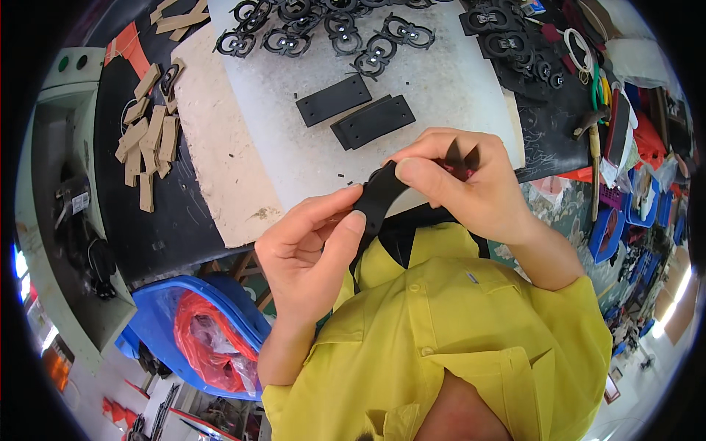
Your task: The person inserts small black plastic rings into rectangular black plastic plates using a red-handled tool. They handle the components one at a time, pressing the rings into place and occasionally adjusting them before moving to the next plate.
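Observation:
A bent black strip (pixel 381 195), smooth and leather-like, is held in front of my chest between both hands. My left hand (pixel 305 253) pinches its lower left end with thumb and fingers. The upper right end sits in the pinch of my right hand (pixel 471 187). A small tool with pointed dark blades (pixel 462 158) and a bit of red also rests in my right hand, its handle mostly hidden. Just beyond my hands, flat black strips with small holes lie in two stacks, a left one (pixel 333 100) and a right one (pixel 373 122).
Black looped pieces with metal parts (pixel 342 33) spread over the far side of the pale work board (pixel 257 147). Tan strips (pixel 147 140) lie in a loose pile at left. Below the table's left side stands a blue tub (pixel 165 294) with a red plastic bag (pixel 202 331).

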The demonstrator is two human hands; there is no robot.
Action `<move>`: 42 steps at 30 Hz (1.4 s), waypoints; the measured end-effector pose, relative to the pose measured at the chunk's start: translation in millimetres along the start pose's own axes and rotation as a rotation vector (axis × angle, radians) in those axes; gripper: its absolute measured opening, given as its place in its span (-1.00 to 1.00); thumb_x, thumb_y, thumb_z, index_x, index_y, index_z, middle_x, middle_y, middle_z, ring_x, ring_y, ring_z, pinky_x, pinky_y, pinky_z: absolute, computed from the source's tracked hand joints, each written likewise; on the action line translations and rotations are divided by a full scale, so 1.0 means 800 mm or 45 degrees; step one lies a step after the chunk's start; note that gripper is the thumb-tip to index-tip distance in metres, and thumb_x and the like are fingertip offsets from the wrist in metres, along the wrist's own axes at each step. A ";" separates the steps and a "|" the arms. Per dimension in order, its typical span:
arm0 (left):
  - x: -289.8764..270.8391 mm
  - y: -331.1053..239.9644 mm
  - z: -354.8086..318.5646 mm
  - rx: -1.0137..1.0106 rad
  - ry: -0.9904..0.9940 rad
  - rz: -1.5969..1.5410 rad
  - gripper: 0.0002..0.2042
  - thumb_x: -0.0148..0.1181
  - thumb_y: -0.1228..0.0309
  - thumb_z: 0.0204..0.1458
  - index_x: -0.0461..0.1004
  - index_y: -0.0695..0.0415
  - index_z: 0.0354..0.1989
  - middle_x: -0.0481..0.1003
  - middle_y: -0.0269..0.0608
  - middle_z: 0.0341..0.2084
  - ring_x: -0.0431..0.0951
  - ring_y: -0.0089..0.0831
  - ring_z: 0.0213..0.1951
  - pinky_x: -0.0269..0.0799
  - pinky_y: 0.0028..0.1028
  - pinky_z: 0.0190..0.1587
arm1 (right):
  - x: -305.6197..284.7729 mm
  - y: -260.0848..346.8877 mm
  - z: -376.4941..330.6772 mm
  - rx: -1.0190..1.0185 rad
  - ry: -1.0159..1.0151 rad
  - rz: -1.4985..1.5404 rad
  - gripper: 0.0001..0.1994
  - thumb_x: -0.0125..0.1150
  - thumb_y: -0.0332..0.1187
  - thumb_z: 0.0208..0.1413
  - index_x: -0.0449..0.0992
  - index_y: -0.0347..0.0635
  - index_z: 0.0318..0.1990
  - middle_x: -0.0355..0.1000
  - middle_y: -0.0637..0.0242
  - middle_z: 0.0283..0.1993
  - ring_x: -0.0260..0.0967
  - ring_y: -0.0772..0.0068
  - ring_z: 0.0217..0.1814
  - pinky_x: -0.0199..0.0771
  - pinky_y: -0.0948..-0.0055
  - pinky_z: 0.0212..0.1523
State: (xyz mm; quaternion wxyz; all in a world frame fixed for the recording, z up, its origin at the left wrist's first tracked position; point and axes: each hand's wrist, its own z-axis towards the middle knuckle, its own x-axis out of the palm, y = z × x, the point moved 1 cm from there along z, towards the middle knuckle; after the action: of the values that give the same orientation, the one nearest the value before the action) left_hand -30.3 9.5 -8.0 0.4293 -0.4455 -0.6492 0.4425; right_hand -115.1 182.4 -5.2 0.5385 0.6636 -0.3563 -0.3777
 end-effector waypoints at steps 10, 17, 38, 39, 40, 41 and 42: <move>0.033 0.010 0.003 0.402 -0.128 0.787 -0.66 0.31 0.59 -0.21 0.49 0.27 -0.17 0.49 -0.15 -0.53 0.50 -0.52 -0.57 0.40 -0.63 -0.56 | 0.016 0.000 -0.004 -0.452 -0.133 -0.384 -0.92 0.07 -0.64 -0.08 0.43 -0.28 -0.49 0.28 0.33 -0.60 0.16 0.56 -0.66 0.15 0.59 -0.65; 0.033 0.012 0.010 0.433 -0.083 0.777 -0.66 0.30 0.59 -0.18 0.47 0.30 -0.14 0.51 -0.21 -0.45 0.49 -0.61 -0.45 0.43 -0.67 -0.46 | 0.017 0.000 -0.001 -0.242 -0.130 -0.226 -0.97 0.14 -0.56 -0.03 0.44 -0.32 -0.46 0.32 0.33 -0.56 0.14 0.63 -0.64 0.15 0.62 -0.62; 0.004 0.000 0.023 -0.344 0.082 -0.078 -0.94 0.19 0.63 -0.06 0.47 0.37 -0.42 0.52 -0.17 -0.53 0.49 -0.57 -0.54 0.45 -0.59 -0.46 | -0.016 0.023 0.008 0.008 0.231 -0.451 -0.75 0.19 -0.39 0.02 0.45 -0.25 -0.14 0.34 0.19 -0.35 0.30 0.37 -0.43 0.30 0.53 -0.49; -0.001 0.002 0.023 -0.345 0.065 -0.088 -0.94 0.18 0.62 -0.05 0.47 0.37 -0.42 0.52 -0.15 -0.54 0.50 -0.55 -0.55 0.46 -0.57 -0.48 | -0.020 0.024 0.006 -0.084 0.252 -0.571 -0.68 0.22 -0.36 -0.02 0.43 -0.23 -0.07 0.32 0.22 -0.32 0.28 0.41 -0.39 0.29 0.55 -0.45; -0.003 0.004 0.024 -0.321 0.068 -0.075 -0.93 0.16 0.61 -0.04 0.47 0.38 -0.41 0.51 -0.11 -0.55 0.50 -0.51 -0.59 0.48 -0.54 -0.52 | -0.024 0.025 0.004 -0.180 0.262 -0.693 -0.60 0.26 -0.34 -0.05 0.41 -0.21 -0.01 0.30 0.24 -0.28 0.27 0.45 -0.36 0.28 0.57 -0.41; -0.005 0.004 0.024 -0.333 0.067 -0.088 -0.93 0.16 0.61 -0.04 0.47 0.38 -0.41 0.51 -0.11 -0.55 0.51 -0.51 -0.58 0.48 -0.55 -0.52 | -0.027 0.026 0.001 -0.276 0.264 -0.812 -0.51 0.29 -0.31 -0.09 0.40 -0.19 0.06 0.28 0.27 -0.25 0.25 0.49 -0.32 0.27 0.59 -0.38; -0.006 0.002 0.025 -0.345 0.065 -0.101 -0.93 0.17 0.61 -0.05 0.47 0.38 -0.41 0.51 -0.10 -0.55 0.51 -0.51 -0.58 0.48 -0.55 -0.52 | -0.027 0.028 0.000 -0.400 0.279 -0.876 -0.53 0.31 -0.34 -0.12 0.42 -0.19 0.02 0.29 0.27 -0.27 0.26 0.48 -0.34 0.28 0.59 -0.40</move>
State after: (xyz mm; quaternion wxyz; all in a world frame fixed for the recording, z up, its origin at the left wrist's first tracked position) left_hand -47.8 1.8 -15.4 0.3988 -0.4846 -0.7088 0.3220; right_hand -126.9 197.4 19.7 0.5103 0.6901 0.0088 -0.5131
